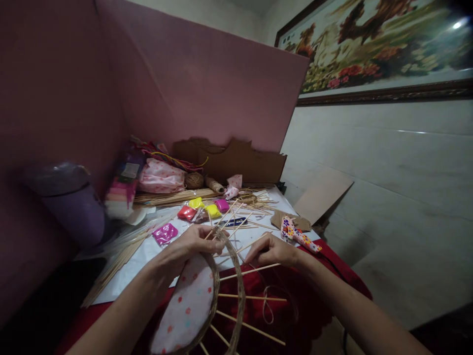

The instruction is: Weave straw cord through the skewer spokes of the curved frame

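Observation:
A round frame of thin wooden sticks (254, 298) fans out from a disc covered in spotted pale fabric (190, 301). A braided brown band (239, 286) curves across the sticks, a short way out from the disc's edge. My left hand (201, 241) grips the upper part of this frame, thumb and fingers closed around the band and sticks. To the right, my right hand (271, 250) has its fingers curled and pinched on a thin strand of twine beside the sticks. A loose loop of twine (268, 310) hangs below it, over the red cloth.
Yellow, red and magenta packets (165, 233) lie on the white table covering (121, 276). Behind them are bundled sticks (166, 197), a twine ball (194, 180) and cardboard (229, 160). Scissors with a floral-wrapped handle (299, 234) lie right; a purple container (74, 212) stands left.

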The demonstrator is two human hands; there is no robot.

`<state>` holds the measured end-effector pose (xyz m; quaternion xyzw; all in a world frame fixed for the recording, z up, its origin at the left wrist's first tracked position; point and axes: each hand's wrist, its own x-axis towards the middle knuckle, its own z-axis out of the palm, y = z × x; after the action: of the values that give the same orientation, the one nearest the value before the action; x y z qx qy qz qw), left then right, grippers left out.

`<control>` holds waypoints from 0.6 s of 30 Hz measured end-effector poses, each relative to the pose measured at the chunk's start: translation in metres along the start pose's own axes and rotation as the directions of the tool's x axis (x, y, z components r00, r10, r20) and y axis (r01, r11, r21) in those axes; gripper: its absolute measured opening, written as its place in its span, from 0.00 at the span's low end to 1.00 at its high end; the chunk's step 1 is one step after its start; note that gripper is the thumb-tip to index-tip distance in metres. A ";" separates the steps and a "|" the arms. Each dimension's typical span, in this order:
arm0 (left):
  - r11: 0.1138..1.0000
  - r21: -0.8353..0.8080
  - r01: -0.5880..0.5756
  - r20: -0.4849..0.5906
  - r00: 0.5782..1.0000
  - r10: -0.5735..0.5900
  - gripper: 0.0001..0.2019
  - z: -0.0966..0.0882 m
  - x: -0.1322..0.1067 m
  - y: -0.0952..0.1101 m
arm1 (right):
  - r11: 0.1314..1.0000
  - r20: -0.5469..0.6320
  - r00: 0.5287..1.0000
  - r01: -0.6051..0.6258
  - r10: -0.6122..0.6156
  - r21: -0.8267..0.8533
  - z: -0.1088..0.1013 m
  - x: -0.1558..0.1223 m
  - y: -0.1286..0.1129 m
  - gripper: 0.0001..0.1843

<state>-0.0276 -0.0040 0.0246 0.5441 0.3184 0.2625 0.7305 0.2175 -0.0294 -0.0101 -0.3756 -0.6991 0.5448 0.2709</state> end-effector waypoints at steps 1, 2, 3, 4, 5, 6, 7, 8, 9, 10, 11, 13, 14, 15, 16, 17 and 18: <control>1.000 -0.005 0.006 0.018 1.000 -0.006 0.13 -0.001 0.000 0.000 | 1.000 -0.004 1.000 -0.002 0.002 0.008 0.000 0.000 0.001 0.11; 1.000 -0.014 0.011 0.032 0.999 -0.011 0.13 -0.003 0.000 -0.001 | 1.000 -0.006 1.000 -0.003 0.003 0.016 0.000 0.000 0.002 0.12; 1.000 -0.023 0.018 0.048 0.999 -0.017 0.13 -0.004 0.000 -0.002 | 1.000 -0.008 1.000 -0.003 0.003 0.025 -0.001 -0.001 0.002 0.12; 0.999 -0.034 0.025 0.062 0.998 -0.023 0.12 -0.005 0.001 -0.003 | 0.999 -0.010 1.000 -0.003 0.004 0.035 -0.001 -0.001 0.003 0.12; 0.998 -0.048 0.032 0.070 0.997 -0.029 0.12 -0.006 0.002 -0.004 | 0.999 -0.013 1.000 -0.005 0.005 0.045 -0.001 -0.001 0.004 0.12; 0.998 -0.061 0.035 0.073 0.997 -0.031 0.12 -0.007 0.003 -0.005 | 0.998 -0.016 1.000 -0.004 0.005 0.055 -0.001 -0.001 0.005 0.11; 0.997 -0.069 0.031 0.074 0.997 -0.026 0.12 -0.008 0.003 -0.006 | 0.998 -0.018 1.000 -0.001 0.002 0.062 -0.001 -0.001 0.005 0.11; 0.997 -0.075 0.023 0.077 0.997 -0.017 0.11 -0.009 0.004 -0.007 | 0.998 -0.021 1.000 0.002 -0.001 0.066 -0.001 -0.001 0.005 0.11; 0.997 -0.080 0.013 0.084 0.996 -0.006 0.11 -0.010 0.005 -0.007 | 0.998 -0.024 1.000 0.004 -0.003 0.069 0.000 -0.001 0.006 0.11; 0.996 -0.085 0.004 0.095 0.995 0.004 0.11 -0.010 0.006 -0.008 | 0.997 -0.029 1.000 0.005 -0.002 0.074 0.000 -0.001 0.006 0.11; 0.996 -0.090 0.000 0.111 0.994 0.010 0.12 -0.011 0.006 -0.008 | 0.997 -0.035 0.999 0.003 -0.001 0.082 0.001 -0.001 0.006 0.11; 0.994 -0.110 0.002 0.147 0.989 0.014 0.12 -0.012 0.007 -0.009 | 0.996 -0.047 0.999 -0.008 0.012 0.092 0.002 -0.002 0.006 0.12; 0.993 -0.119 0.004 0.159 0.987 0.015 0.12 -0.013 0.007 -0.009 | 0.996 -0.050 0.999 -0.013 0.017 0.092 0.002 -0.002 0.006 0.12; 0.992 -0.125 0.008 0.166 0.986 0.013 0.13 -0.014 0.007 -0.010 | 0.996 -0.049 0.999 -0.015 0.019 0.087 0.002 -0.003 0.005 0.12; 0.991 -0.130 0.010 0.168 0.986 0.012 0.13 -0.014 0.008 -0.011 | 0.997 -0.044 0.999 -0.015 0.019 0.081 0.002 -0.003 0.005 0.12; 0.991 -0.132 0.012 0.168 0.986 0.011 0.13 -0.015 0.008 -0.011 | 0.997 -0.038 0.999 -0.016 0.019 0.078 0.001 -0.004 0.004 0.12; 0.992 -0.128 0.011 0.162 0.987 0.010 0.13 -0.015 0.008 -0.011 | 0.997 -0.036 0.999 -0.017 0.020 0.078 -0.001 -0.005 0.004 0.12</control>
<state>-0.0334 0.0080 0.0096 0.5154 0.2404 0.2369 0.7877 0.2218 -0.0328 -0.0132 -0.3813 -0.6687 0.5670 0.2932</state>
